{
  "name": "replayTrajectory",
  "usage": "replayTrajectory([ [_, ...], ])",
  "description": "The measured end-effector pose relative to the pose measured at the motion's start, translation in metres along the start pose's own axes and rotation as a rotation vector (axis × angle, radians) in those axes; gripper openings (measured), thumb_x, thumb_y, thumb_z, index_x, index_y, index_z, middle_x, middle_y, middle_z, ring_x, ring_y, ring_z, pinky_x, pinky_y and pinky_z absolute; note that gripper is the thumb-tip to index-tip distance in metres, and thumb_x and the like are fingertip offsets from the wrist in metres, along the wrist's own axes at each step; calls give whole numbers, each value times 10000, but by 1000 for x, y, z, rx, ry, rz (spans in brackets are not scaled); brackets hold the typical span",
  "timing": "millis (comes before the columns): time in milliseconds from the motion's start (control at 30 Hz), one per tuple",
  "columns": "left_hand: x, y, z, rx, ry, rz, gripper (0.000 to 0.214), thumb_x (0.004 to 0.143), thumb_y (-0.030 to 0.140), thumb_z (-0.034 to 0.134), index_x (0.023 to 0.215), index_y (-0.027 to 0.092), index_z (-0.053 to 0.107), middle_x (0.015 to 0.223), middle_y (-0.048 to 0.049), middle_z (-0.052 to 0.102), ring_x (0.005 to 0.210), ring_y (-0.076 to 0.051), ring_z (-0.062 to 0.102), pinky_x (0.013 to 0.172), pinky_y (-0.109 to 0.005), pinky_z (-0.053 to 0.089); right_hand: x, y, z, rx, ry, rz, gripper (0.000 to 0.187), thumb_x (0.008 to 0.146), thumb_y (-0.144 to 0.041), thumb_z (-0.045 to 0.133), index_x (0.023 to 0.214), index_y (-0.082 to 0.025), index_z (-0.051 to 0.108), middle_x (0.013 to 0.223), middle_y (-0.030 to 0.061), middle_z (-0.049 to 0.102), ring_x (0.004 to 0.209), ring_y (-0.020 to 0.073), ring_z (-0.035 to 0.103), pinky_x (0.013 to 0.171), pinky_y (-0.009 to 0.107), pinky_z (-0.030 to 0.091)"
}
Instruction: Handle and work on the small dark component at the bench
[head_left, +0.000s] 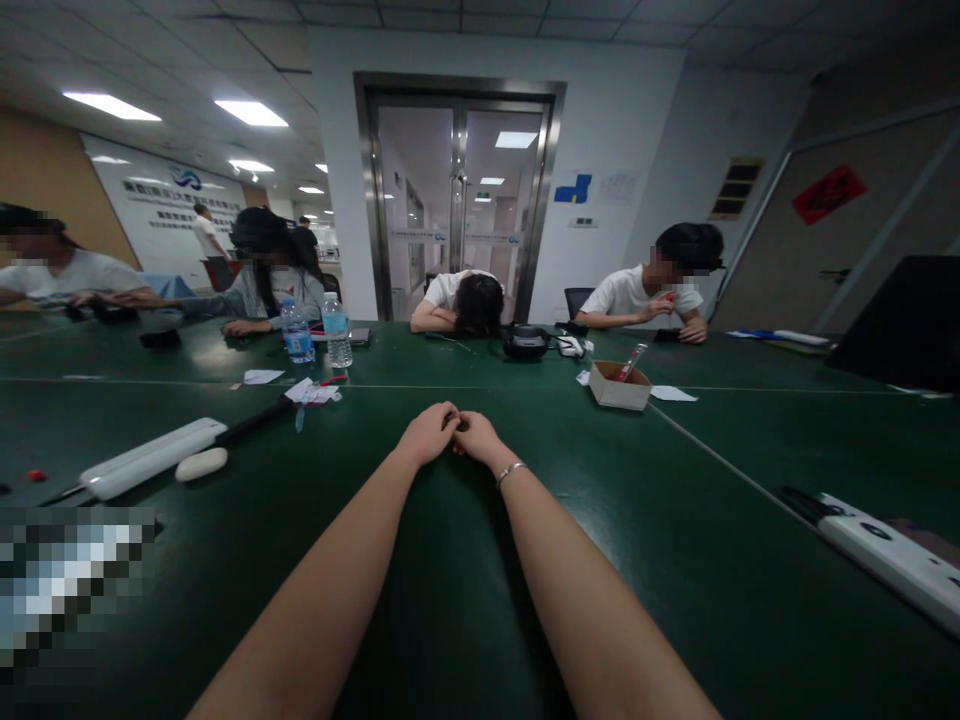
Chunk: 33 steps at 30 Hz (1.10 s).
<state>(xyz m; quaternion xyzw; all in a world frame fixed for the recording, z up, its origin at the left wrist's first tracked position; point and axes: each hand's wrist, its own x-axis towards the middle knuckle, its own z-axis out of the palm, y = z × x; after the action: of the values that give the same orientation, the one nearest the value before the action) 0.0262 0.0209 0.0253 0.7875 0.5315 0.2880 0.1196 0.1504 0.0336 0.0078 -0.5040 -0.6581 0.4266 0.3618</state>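
Both my arms reach forward over the dark green table [450, 620], and the hands meet near its middle. My left hand [429, 434] is closed, its fingertips curled in toward the other hand. My right hand [478, 438], with a silver bracelet [510, 473] at the wrist, is closed too, its fingers against those of the left. Something small and dark may sit between the fingertips, with a hint of red below. It is too small and too covered to name.
At left lie a white power strip [154, 455], a white oval case [202, 464] and paper scraps [311, 391]. Two water bottles [337, 330] stand behind. Ahead right is a small open box [619, 386]; another power strip [892, 555] lies at far right. Several people sit across.
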Motion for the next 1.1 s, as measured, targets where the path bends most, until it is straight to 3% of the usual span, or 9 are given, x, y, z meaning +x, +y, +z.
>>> replayTrajectory([
  [333, -2, -21, 12, -426, 62, -17, 177, 823, 346, 459, 906, 218, 549, 859, -5, 605, 668, -122, 568, 653, -252, 458, 1, 7, -3, 10, 43, -85, 87, 780, -131, 596, 845, -156, 543, 647, -21, 589, 344, 41, 501, 286, 119, 370],
  [500, 5, -34, 24, -629, 100, -50, 156, 800, 327, 501, 883, 196, 514, 813, 3, 589, 629, -109, 581, 629, -251, 472, 0, 5, -5, 147, 47, -50, 137, 763, -147, 622, 869, -141, 536, 576, -36, 558, 342, 65, 512, 281, 136, 385],
  [700, 8, -38, 29, -741, 65, -43, 152, 777, 283, 551, 877, 171, 521, 771, -6, 581, 649, -119, 588, 631, -261, 476, -1, 6, -14, 374, 23, -16, 195, 744, -46, 617, 914, -110, 546, 538, -38, 560, 396, 76, 556, 370, 141, 458],
  [867, 8, -36, 27, -828, 49, -76, 139, 760, 225, 576, 866, 157, 516, 778, -20, 577, 727, -138, 600, 644, -261, 477, 0, 11, -20, 629, 15, 44, 112, 802, -61, 580, 901, -100, 546, 632, 31, 626, 488, 119, 630, 470, 188, 528],
  [1100, 6, -33, 23, -828, 24, -90, 171, 750, 241, 600, 873, 151, 523, 754, -21, 608, 684, -128, 597, 677, -276, 473, 4, 15, -21, 625, -1, 60, 85, 849, -165, 576, 847, -87, 543, 573, 62, 627, 477, 133, 629, 468, 192, 536],
])
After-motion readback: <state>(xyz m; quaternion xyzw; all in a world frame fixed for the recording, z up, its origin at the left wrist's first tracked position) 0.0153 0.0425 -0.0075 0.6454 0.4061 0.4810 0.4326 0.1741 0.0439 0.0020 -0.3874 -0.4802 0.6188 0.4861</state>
